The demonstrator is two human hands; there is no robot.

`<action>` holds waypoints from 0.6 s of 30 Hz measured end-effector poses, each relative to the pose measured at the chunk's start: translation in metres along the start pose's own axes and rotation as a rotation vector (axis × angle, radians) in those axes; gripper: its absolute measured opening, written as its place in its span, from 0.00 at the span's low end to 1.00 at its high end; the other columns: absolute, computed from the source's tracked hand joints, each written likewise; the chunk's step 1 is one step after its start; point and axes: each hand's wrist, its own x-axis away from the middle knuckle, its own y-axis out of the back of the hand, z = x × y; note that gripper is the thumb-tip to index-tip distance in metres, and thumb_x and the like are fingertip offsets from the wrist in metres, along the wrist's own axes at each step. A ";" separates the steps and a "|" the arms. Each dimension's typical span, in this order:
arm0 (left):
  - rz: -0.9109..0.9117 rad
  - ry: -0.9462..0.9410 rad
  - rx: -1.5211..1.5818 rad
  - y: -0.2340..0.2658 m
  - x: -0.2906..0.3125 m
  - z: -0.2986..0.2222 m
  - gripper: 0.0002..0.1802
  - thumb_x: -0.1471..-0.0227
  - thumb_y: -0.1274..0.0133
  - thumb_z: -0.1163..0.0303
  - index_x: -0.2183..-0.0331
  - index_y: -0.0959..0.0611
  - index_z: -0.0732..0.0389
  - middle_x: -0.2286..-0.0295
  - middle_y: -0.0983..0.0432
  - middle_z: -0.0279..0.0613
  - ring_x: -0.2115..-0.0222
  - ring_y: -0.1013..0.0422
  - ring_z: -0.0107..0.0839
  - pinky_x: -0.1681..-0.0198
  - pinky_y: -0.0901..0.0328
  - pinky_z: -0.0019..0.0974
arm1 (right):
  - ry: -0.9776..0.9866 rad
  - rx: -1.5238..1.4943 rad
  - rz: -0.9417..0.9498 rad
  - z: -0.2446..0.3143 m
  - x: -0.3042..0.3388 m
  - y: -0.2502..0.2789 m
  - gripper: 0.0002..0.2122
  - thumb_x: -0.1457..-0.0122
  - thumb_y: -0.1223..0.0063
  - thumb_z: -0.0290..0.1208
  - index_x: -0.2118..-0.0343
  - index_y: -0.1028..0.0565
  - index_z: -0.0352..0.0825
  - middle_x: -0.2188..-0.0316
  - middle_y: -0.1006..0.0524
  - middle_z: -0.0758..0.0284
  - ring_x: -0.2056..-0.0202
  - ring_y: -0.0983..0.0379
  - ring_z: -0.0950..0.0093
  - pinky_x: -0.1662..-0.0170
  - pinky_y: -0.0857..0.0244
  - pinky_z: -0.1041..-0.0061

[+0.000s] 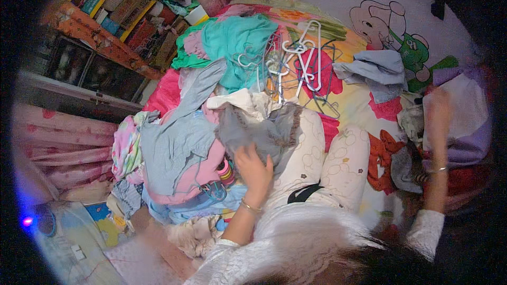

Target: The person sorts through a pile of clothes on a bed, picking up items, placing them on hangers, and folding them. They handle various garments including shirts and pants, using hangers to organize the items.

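Observation:
My left hand (253, 171) lies with its thumb apart and fingers stretched out on a sheer dark grey garment (259, 134), which is draped beside and partly over my thigh. White cloth (240, 103) shows just beyond that garment. Far out to the right, my right hand (439, 106) reaches over lilac and white folded cloth (465, 108); its fingers are smeared, so I cannot tell if they grip it. To the left of my left hand, a light grey garment (177, 142) is spread over a pink one (211, 163).
White and dark wire hangers (309, 63) lie tangled on the flowered bedding beyond my knees. Teal clothing (235, 37) is heaped at the back, and folded pale blue clothing (372, 68) sits at right. An orange cloth (383, 158) lies beside my leg. Packed shelves (127, 8) stand at far left.

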 end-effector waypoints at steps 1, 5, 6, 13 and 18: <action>0.021 -0.019 -0.015 -0.001 -0.002 0.001 0.34 0.62 0.43 0.68 0.51 0.33 0.62 0.57 0.37 0.59 0.58 0.39 0.57 0.52 0.44 0.50 | 0.030 -0.223 0.107 0.049 0.017 -0.008 0.20 0.51 0.52 0.24 0.52 0.33 0.32 0.55 0.31 0.56 0.56 0.34 0.57 0.52 0.41 0.65; 0.349 0.060 0.045 -0.010 -0.004 0.009 0.34 0.63 0.44 0.70 0.50 0.33 0.62 0.57 0.34 0.59 0.58 0.35 0.54 0.55 0.39 0.46 | 0.386 -0.930 0.532 0.245 0.096 0.031 0.25 0.58 0.51 0.18 0.51 0.31 0.37 0.57 0.30 0.55 0.55 0.35 0.58 0.49 0.42 0.65; 0.499 0.081 0.107 -0.016 -0.008 0.004 0.33 0.62 0.45 0.70 0.50 0.32 0.62 0.57 0.33 0.59 0.59 0.34 0.54 0.57 0.38 0.44 | 0.512 -1.054 0.343 0.278 0.114 -0.012 0.25 0.59 0.50 0.19 0.52 0.30 0.38 0.56 0.31 0.56 0.53 0.36 0.58 0.47 0.43 0.65; 0.000 0.382 0.628 0.013 -0.021 0.025 0.19 0.57 0.58 0.79 0.59 0.26 0.69 0.62 0.27 0.48 0.62 0.32 0.34 0.56 0.38 0.33 | 0.655 -1.111 0.121 0.346 0.128 -0.020 0.16 0.59 0.50 0.21 0.62 0.25 0.34 0.64 0.25 0.60 0.53 0.33 0.63 0.51 0.39 0.65; -0.582 0.568 0.684 0.102 -0.018 0.069 0.17 0.56 0.64 0.81 0.62 0.27 0.73 0.67 0.30 0.40 0.69 0.34 0.25 0.64 0.36 0.28 | 0.449 -1.338 -0.203 0.212 0.114 0.097 0.13 0.55 0.48 0.30 0.65 0.25 0.32 0.74 0.25 0.60 0.74 0.29 0.61 0.73 0.37 0.71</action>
